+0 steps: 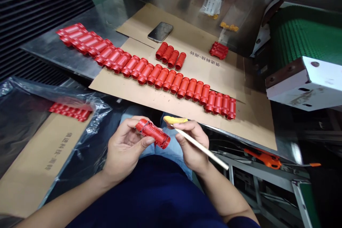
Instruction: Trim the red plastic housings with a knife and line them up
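Observation:
Between the fingers and thumb of my left hand [125, 149] is a red ribbed tube [153, 133], tilted, with dark line markings along its side. My right hand [193, 146] pinches a thin pale stick [203, 148] that slants down to the right. A yellow finger cover [175, 120] shows at a fingertip of that hand, near the stick's upper end. The stick and the held tube are apart. Beyond both hands, a long row of red tubes [161, 78] lies side by side across the cardboard and the metal table.
A phone [160, 32] and a short group of red tubes [171, 56] lie on the cardboard [256, 128]. More red pieces [219, 50] are at the back. A plastic-lined box [64, 139] stands at left, a green conveyor belt [307, 35] at right. An orange tool [267, 158] sits below the table edge.

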Action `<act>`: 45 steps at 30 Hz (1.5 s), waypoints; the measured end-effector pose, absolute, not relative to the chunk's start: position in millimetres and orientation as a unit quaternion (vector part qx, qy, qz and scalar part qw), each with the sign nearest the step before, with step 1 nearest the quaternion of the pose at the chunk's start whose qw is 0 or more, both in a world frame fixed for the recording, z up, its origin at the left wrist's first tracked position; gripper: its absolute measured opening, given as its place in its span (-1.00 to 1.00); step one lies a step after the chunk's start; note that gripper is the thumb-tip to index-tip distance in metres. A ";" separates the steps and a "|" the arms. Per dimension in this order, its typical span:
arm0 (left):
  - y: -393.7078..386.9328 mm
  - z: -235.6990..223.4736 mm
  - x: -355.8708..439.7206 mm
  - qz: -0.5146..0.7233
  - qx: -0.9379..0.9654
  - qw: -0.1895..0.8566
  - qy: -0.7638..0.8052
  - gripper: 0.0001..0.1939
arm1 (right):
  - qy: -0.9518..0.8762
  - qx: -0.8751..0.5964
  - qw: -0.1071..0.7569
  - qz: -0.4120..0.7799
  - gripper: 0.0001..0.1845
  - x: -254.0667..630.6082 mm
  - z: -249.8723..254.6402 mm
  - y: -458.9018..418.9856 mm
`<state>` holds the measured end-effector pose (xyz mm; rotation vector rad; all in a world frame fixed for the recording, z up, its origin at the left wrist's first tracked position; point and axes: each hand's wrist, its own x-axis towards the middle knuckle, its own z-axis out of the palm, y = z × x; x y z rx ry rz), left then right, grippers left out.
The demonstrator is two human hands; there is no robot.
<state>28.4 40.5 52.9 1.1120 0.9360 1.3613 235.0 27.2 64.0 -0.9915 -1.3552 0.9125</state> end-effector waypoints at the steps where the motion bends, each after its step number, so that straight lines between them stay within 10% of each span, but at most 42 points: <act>1: 40.7 53.1 28.8 0.575 0.474 0.535 0.397 -0.73 | -0.606 -0.423 0.567 0.364 -0.82 235.0 65.3 26.6; 10: 42.3 54.7 29.8 0.583 0.489 0.521 0.386 -0.73 | -0.721 -0.370 0.544 0.219 -0.71 227.2 71.3 27.3; 45: 38.9 56.9 30.9 0.588 0.508 0.510 0.369 -0.69 | -0.719 -0.380 0.529 0.243 -0.76 229.3 75.7 23.2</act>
